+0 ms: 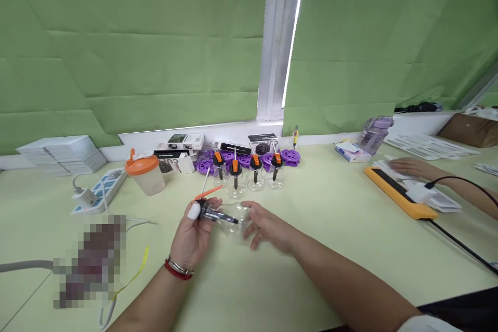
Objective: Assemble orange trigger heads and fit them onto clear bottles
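My left hand (193,236) is closed round the black cap end of a clear plastic cup (233,220), lying on its side above the pale green table (330,228); an orange lever (208,193) sticks up from the cap. My right hand (268,228) cups the clear body of the same cup, fingers curled round it. Just beyond stand several finished clear cups with orange-and-black tops (246,174), in a row. Purple round parts (290,157) lie behind them.
An orange-lidded container (145,172) and a power strip (100,192) sit at the left, small boxes (182,142) and stacked white sheets (64,153) along the wall. At the right, another person's hand (412,167) rests by a yellow-edged tray (400,194) with a black cable.
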### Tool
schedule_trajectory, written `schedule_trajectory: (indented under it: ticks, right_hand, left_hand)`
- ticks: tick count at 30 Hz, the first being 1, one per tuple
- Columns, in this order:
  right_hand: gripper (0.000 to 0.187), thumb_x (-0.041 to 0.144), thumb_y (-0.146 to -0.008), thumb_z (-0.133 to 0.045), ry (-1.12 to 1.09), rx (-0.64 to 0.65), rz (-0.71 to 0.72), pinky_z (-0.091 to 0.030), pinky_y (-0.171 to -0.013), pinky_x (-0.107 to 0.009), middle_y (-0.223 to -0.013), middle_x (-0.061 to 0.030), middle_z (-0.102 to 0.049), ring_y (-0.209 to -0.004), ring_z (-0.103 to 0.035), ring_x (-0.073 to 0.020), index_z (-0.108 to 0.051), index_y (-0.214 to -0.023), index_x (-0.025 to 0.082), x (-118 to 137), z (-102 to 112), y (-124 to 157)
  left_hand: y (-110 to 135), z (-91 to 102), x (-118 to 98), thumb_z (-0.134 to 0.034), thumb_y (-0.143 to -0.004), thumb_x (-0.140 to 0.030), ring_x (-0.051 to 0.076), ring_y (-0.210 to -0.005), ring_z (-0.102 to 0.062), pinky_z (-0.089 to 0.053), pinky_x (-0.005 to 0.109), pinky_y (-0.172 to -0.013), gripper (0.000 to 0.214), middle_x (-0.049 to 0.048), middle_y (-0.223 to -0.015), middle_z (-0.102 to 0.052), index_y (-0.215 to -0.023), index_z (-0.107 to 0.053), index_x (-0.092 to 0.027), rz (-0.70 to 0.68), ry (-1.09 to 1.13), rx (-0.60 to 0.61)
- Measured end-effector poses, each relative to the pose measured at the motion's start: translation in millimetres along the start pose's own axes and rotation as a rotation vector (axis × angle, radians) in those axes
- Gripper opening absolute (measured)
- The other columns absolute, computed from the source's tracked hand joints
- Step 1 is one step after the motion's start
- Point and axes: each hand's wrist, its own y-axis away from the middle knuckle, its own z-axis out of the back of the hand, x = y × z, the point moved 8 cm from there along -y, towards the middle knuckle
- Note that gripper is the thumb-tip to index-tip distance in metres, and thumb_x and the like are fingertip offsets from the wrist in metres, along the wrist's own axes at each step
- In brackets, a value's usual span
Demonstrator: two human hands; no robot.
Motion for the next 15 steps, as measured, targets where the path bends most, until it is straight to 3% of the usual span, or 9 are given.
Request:
schedule_trajectory:
  ticks: [3, 6, 8, 11, 13, 15]
  right_hand:
    - [0.060, 0.066, -0.077, -0.055, -0.289, 0.035, -0.119, -0.049, -0.055, -0.027, -0.096, -0.0026, -0.057, -0.069, -0.064, -0.0155, -0.039, -0.120, 0.027, -11.6, -16.9, 12.5]
    - [0.051, 0.066, -0.078, -0.053, -0.275, -0.021, -0.164, -0.040, -0.044, -0.021, -0.080, 0.0013, -0.056, -0.054, -0.058, -0.0109, -0.041, -0.105, 0.023, -20.8, -16.1, 11.6]
    - [0.052, 0.066, -0.079, -0.052, -0.161, -0.053, -0.141, -0.034, -0.040, -0.019, -0.075, 0.0023, -0.055, -0.049, -0.053, -0.0095, -0.041, -0.105, 0.023, -19.8, -11.9, 10.2]
    - [0.057, 0.059, -0.078, -0.058, 0.113, -0.113, 0.021, -0.042, -0.047, -0.022, -0.086, -0.0008, -0.056, -0.057, -0.054, -0.0107, -0.039, -0.119, 0.024, -3.0, -3.7, 14.1]
    - [0.063, 0.052, -0.074, -0.067, 0.397, -0.138, 0.245, -0.051, -0.067, -0.031, -0.110, -0.0075, -0.054, -0.082, -0.059, -0.0173, -0.040, -0.126, 0.027, 18.4, -2.3, 21.5]
    - [0.067, 0.045, -0.070, -0.073, 0.660, -0.146, 0.469, -0.046, -0.091, -0.042, -0.132, -0.0107, -0.041, -0.114, -0.049, -0.0263, -0.044, -0.128, 0.031, 35.8, -5.3, 29.8]
  left_hand:
    - [8.7, -13.7, 4.5, -0.065, -0.079, -0.036, 0.023, -0.106, -0.061, -0.049, 0.033, -0.089, 0.024, 0.0080, -0.105, -0.068, -0.096, -0.061, -0.019, -0.002, -0.130, 0.098]
    - [11.3, -10.1, 2.5, -0.060, -0.082, -0.043, 0.016, -0.069, -0.061, -0.048, 0.024, -0.061, 0.025, 0.0029, -0.074, -0.065, -0.080, -0.061, -0.018, -0.058, -0.490, 0.044]
    - [10.5, -2.8, -3.2, -0.058, -0.081, -0.047, 0.011, -0.047, -0.046, -0.037, 0.022, -0.045, 0.031, -0.0025, -0.053, -0.050, -0.067, -0.055, -0.019, -0.113, -0.724, -0.039]
    - [8.0, 5.2, -4.9, -0.055, -0.081, -0.049, 0.008, -0.041, -0.033, -0.027, 0.021, -0.039, 0.034, -0.0060, -0.049, -0.039, -0.064, -0.048, -0.020, -0.103, -0.863, -0.107]
    - [7.0, 10.0, 0.4, -0.050, -0.082, -0.052, 0.008, -0.040, -0.032, -0.024, 0.020, -0.037, 0.036, -0.0067, -0.049, -0.038, -0.065, -0.044, -0.020, -0.012, -0.848, -0.138]
    - [8.2, 13.0, 5.1, -0.047, -0.082, -0.054, 0.007, -0.037, -0.030, -0.022, 0.019, -0.034, 0.038, -0.0073, -0.047, -0.036, -0.064, -0.040, -0.021, 0.067, -0.795, -0.176]
